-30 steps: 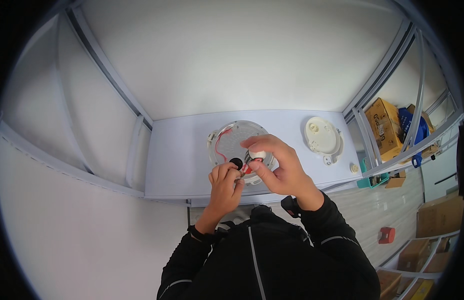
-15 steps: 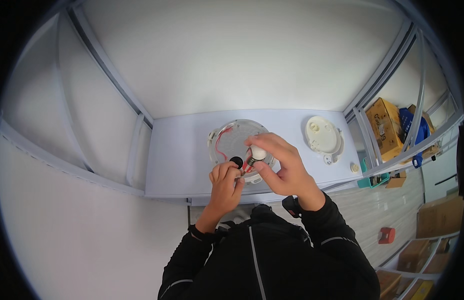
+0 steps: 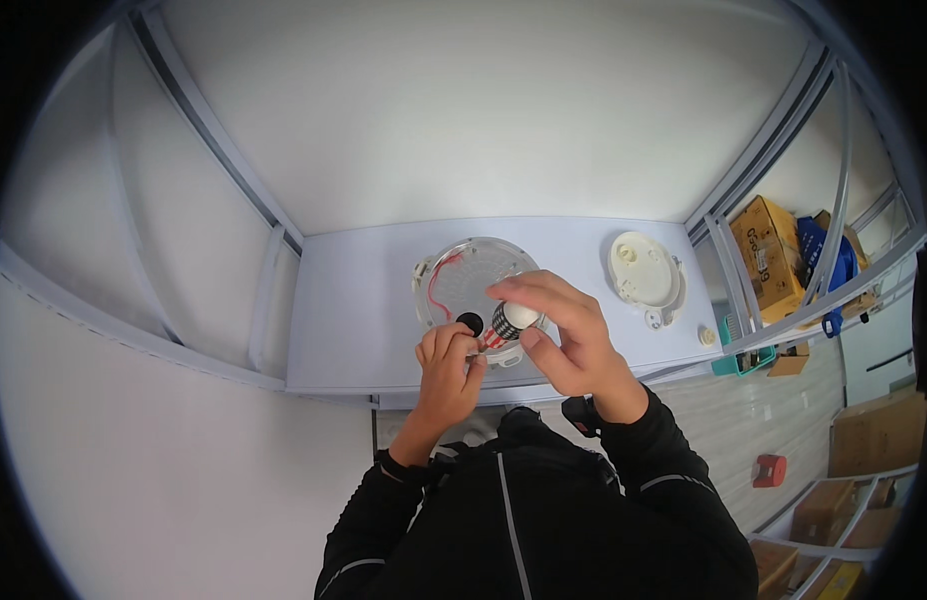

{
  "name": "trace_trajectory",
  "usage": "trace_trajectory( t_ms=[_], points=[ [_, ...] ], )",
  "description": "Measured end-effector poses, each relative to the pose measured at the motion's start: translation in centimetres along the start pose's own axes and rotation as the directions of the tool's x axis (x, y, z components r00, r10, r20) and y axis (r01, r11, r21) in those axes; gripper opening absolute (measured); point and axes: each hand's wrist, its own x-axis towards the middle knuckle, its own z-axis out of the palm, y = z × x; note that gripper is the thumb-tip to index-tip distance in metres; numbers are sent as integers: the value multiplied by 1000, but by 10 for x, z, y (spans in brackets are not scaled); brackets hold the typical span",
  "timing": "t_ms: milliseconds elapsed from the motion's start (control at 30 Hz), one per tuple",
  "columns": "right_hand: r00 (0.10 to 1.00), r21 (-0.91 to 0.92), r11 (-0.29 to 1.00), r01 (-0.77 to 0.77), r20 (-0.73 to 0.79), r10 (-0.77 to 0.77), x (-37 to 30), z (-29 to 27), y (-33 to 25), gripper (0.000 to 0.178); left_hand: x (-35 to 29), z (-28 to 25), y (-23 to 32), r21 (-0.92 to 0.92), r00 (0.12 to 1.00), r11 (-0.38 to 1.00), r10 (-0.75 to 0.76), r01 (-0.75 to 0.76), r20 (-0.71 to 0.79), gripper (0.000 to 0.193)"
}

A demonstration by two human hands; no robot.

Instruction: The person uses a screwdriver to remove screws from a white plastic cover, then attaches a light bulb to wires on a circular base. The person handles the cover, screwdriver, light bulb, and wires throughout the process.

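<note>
My right hand (image 3: pixel 573 340) curls its thumb and fingers around a small rounded piece with a white domed top (image 3: pixel 521 315) and a dark, light-speckled band (image 3: pixel 502 325). Below the band is a red-and-white part (image 3: pixel 491 340), reaching toward my left fingertips. My left hand (image 3: pixel 448 365) is pinched closed there, on something too small to make out. Just above its fingers sits a black round piece (image 3: pixel 469 323). Both hands work over the near part of a clear round housing (image 3: pixel 473 280), where a red wire (image 3: pixel 435 290) curves along the left side.
A cream round shell (image 3: pixel 645 270) lies on the right of the white table (image 3: pixel 353 300), with a small cream round part (image 3: pixel 706 337) near the right edge. Metal frame posts flank the table. Cardboard boxes (image 3: pixel 768 255) and a teal crate (image 3: pixel 748 360) stand beyond its right side.
The white-topped piece has turned in my right hand, so its dark speckled band now faces up more and it sits slightly lower. My left hand has hardly moved.
</note>
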Motion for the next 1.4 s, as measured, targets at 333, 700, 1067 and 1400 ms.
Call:
trace_trajectory(
  t_ms=[333, 700, 1067, 1400],
  points=[
    [994, -83, 995, 47, 102, -38, -3, -3, 7, 46, 0, 1, 0, 36, 1000, 999, 14, -14, -9, 25],
    [975, -89, 977, 194, 132, -181, 14, 0, 2, 46, -2, 5, -1, 21, 1000, 1000, 4, -4, -10, 23],
    [992, -60, 995, 80, 99, -73, 15, 6, 0, 47, -2, 6, -2, 36, 1000, 999, -17, 17, 9, 23],
    [982, -142, 983, 120, 161, -96, 12, 4, 8, 49, -3, 6, -2, 52, 1000, 999, 7, -6, -10, 21]
  ],
)
